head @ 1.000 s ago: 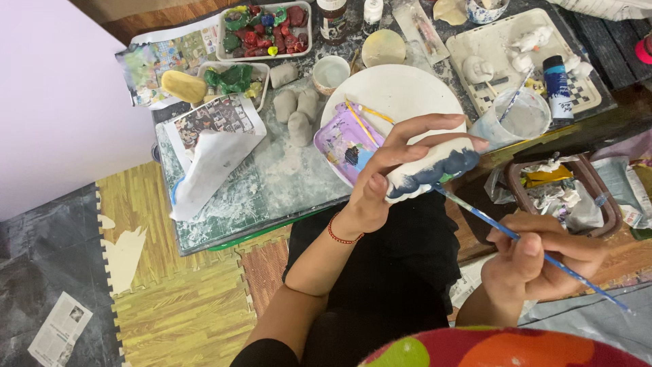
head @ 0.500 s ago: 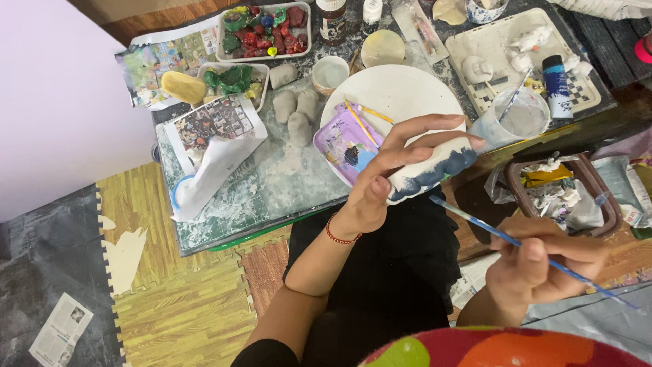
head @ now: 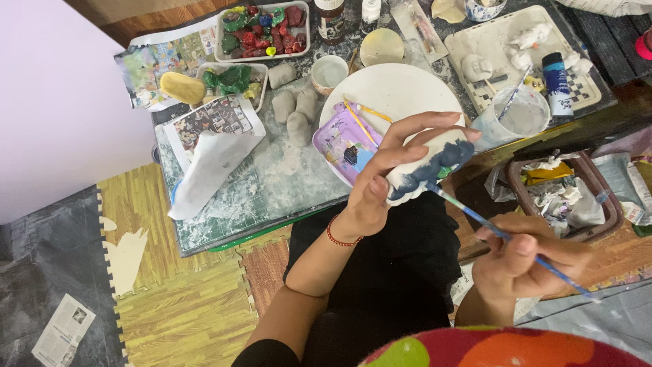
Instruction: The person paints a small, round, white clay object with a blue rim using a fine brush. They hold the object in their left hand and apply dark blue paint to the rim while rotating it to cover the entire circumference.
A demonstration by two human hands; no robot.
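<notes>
My left hand (head: 390, 170) grips a white clay figure (head: 428, 170), partly painted dark blue, just in front of the white plate (head: 394, 92) on the counter (head: 272, 177). My right hand (head: 526, 261), nearer me than the plate, is closed on a blue paintbrush (head: 502, 234); its tip touches the figure's painted side. A purple palette (head: 343, 143) lies against the plate's left edge

Low grey work board (head: 272, 183), dusted white with clay, green edge on the near side. On it: round white plate (head: 387, 92), purple rectangular palette (head: 339, 139), four grey clay lumps (head: 295, 109), small white cup (head: 330, 71), white tray of painted clay pieces (head: 261, 30), folded magazine page with white paper (head: 210, 146), yellow sponge (head: 180, 87). Floor: yellow and grey foam puzzle mats (head: 156, 292), one newspaper scrap (head: 64, 329).
</notes>
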